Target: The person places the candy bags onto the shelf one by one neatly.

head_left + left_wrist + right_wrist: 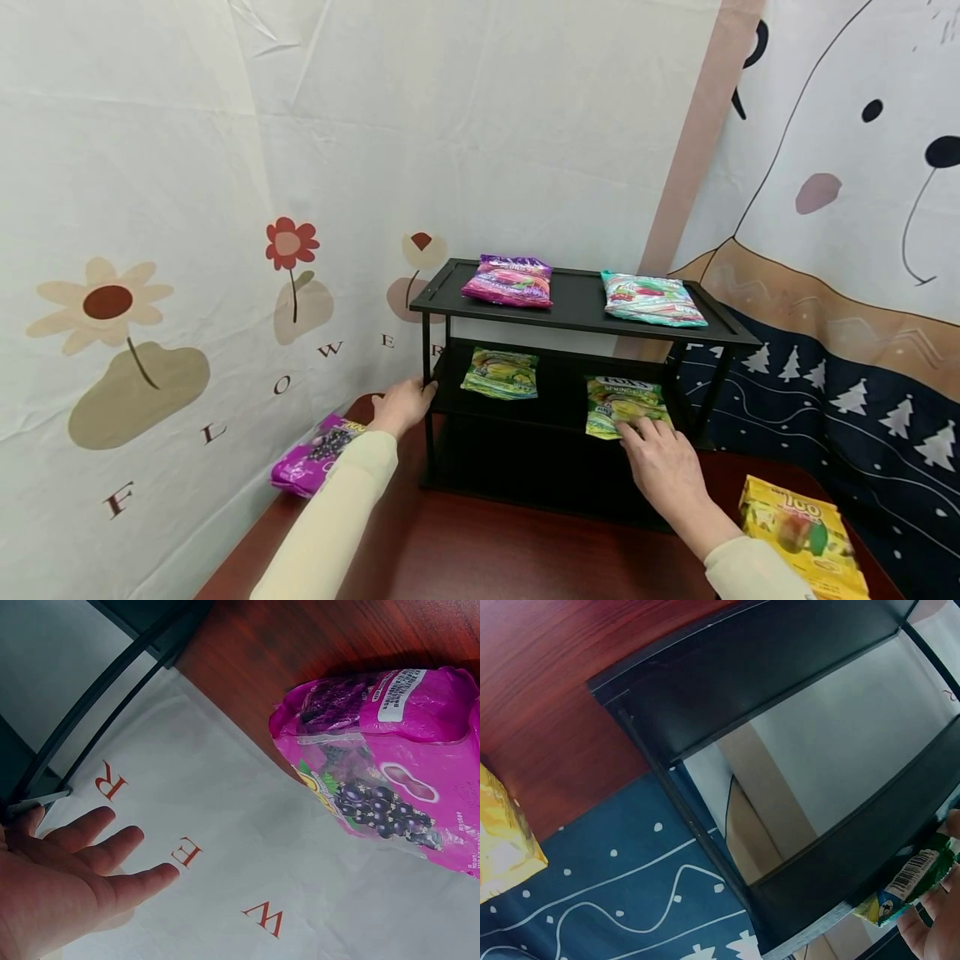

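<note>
A black tiered shelf rack (570, 300) stands on the dark red table. My right hand (663, 467) pinches a green candy bag (624, 407) at the front of the middle shelf, on its right side. In the right wrist view, the bag's barcode end (911, 877) shows between thumb and fingers. My left hand (405, 406) touches the rack's left post at middle-shelf height. Its fingers look spread and fairly straight in the left wrist view. Another green candy bag (501, 373) lies on the same shelf, left of the first.
On the top shelf lie a purple-pink candy bag (512, 281) and a teal one (652, 298). A purple grape-print bag (311, 458) sits on the table left of the rack. A yellow mango-print bag (802, 533) lies at right. Printed cloth (525, 125) hangs behind.
</note>
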Demonstrator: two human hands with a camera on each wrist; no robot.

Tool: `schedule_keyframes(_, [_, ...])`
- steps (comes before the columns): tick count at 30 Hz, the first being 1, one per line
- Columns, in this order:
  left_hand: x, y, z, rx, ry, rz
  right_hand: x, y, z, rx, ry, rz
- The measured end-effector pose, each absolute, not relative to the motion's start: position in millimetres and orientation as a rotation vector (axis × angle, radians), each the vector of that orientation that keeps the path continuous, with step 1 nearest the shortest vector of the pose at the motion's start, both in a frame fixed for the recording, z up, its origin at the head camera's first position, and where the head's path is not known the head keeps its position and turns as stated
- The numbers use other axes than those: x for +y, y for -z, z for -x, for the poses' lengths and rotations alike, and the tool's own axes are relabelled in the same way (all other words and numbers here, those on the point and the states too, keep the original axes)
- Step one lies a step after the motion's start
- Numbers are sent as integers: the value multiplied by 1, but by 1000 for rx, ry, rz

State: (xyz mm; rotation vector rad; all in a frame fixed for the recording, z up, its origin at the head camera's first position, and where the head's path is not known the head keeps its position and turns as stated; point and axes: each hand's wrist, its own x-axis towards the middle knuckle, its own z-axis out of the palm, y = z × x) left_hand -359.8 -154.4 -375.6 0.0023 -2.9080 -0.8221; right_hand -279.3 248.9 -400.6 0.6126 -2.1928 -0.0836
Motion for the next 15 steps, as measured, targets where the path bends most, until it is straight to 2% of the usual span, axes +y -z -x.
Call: schedule_keyframes(15, [-155,376,359,-2907,819,3,248,408,285,-2325,105,-581])
